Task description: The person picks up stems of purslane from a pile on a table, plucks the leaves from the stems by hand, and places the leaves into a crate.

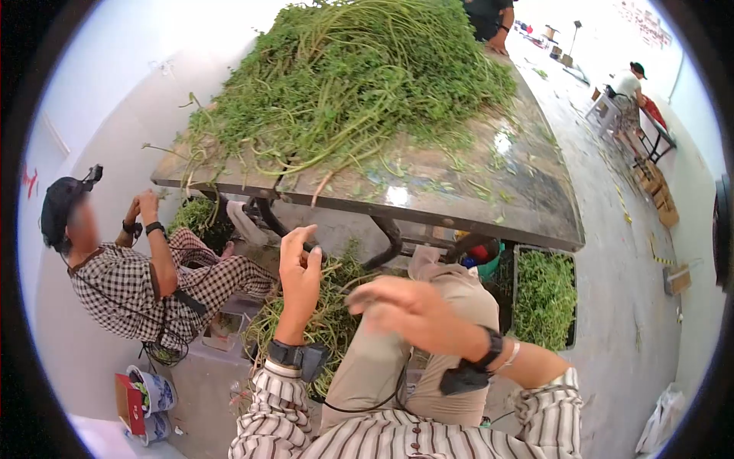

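Observation:
My left hand [299, 277] is raised just below the table's near edge, thumb and index finger apart with nothing visible between them. To its right, my right hand [405, 307] passes over my lap, its fingers smeared by motion. Below both hands, a mass of cut green stems [334, 284] lies beside my left leg. A large heap of leafy green stems [359, 76] covers much of the table [489, 183] in front of me. One pale brownish stem [324, 186] pokes out over the table's front edge, above my left hand.
A person in a checked outfit [126, 294] sits at my left, hands raised. A black crate of greens [544, 300] stands right of my legs. Beyond the table another person's arm [501, 34] shows. A person [628, 96] sits far right, near cardboard boxes [655, 187].

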Demonstrator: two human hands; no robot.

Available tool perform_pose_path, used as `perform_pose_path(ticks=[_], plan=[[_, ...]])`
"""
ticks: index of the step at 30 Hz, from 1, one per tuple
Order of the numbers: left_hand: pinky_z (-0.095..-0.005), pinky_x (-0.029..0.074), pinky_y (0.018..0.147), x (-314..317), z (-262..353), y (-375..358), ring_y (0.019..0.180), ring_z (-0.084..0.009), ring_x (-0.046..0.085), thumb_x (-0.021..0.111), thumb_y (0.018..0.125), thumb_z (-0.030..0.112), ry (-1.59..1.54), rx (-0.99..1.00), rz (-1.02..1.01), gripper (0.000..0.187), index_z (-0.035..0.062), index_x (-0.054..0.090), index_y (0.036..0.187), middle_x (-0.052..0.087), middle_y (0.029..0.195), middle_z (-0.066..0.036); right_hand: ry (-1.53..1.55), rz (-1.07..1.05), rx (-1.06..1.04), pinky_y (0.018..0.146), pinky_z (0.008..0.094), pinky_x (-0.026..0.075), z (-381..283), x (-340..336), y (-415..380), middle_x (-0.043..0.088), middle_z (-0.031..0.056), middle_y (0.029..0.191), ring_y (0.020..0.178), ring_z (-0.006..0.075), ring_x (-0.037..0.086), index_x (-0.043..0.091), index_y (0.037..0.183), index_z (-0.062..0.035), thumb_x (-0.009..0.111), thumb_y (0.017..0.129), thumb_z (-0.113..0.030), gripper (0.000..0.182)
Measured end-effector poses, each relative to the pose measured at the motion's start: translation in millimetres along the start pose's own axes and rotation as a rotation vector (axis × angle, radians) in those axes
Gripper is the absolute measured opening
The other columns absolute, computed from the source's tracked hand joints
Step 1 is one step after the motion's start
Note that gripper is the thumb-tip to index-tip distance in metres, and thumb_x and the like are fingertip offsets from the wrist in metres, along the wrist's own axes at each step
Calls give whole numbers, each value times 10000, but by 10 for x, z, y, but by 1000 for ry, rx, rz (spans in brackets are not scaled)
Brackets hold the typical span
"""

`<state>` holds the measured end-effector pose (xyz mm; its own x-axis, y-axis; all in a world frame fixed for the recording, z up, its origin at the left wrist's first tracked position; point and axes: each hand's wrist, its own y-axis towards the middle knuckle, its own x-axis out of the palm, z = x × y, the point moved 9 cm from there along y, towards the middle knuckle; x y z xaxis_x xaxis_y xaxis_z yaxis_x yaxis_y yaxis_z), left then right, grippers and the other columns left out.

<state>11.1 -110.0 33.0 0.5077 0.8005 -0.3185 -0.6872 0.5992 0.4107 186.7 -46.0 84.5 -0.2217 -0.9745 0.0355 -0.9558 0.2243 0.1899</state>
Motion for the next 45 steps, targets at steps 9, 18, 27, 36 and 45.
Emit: perform_pose_path(ticks=[9,18,27,36,45], plan=[[-313,452,737,-828,-259,1224,816,-207,526,543,823,10,524,236,89,305,35,577,1126,496,1120,-130,435,-10,49,571,205,468,416,369,1023,602,23,861,668,65,556,596,1056,-10,506,946,-207,243],[-356,432,831,-620,-556,2002,967,-315,524,475,780,-49,527,310,22,418,39,546,1182,502,1153,-156,676,352,163,520,222,410,1105,-376,1076,573,9,748,590,70,504,609,976,-17,499,938,-183,204],[-386,479,736,-610,-888,2022,771,-253,598,411,773,6,485,104,-172,350,-15,634,1042,667,958,-139,715,425,124,520,230,394,1014,-586,1088,570,11,749,584,75,491,606,972,-4,494,933,-144,183],[-341,473,669,-869,-891,2403,719,-183,552,560,835,159,441,55,-24,285,-12,620,1055,633,923,-94,739,413,178,513,227,388,1036,-552,1136,573,15,744,578,73,488,604,980,-10,503,932,-144,174],[-437,463,755,-684,-1068,2453,842,-326,563,632,776,243,903,-96,-180,320,-23,641,954,575,906,-166,731,403,214,512,222,380,1024,-518,1176,561,2,735,580,67,472,608,960,-16,502,935,-154,176]])
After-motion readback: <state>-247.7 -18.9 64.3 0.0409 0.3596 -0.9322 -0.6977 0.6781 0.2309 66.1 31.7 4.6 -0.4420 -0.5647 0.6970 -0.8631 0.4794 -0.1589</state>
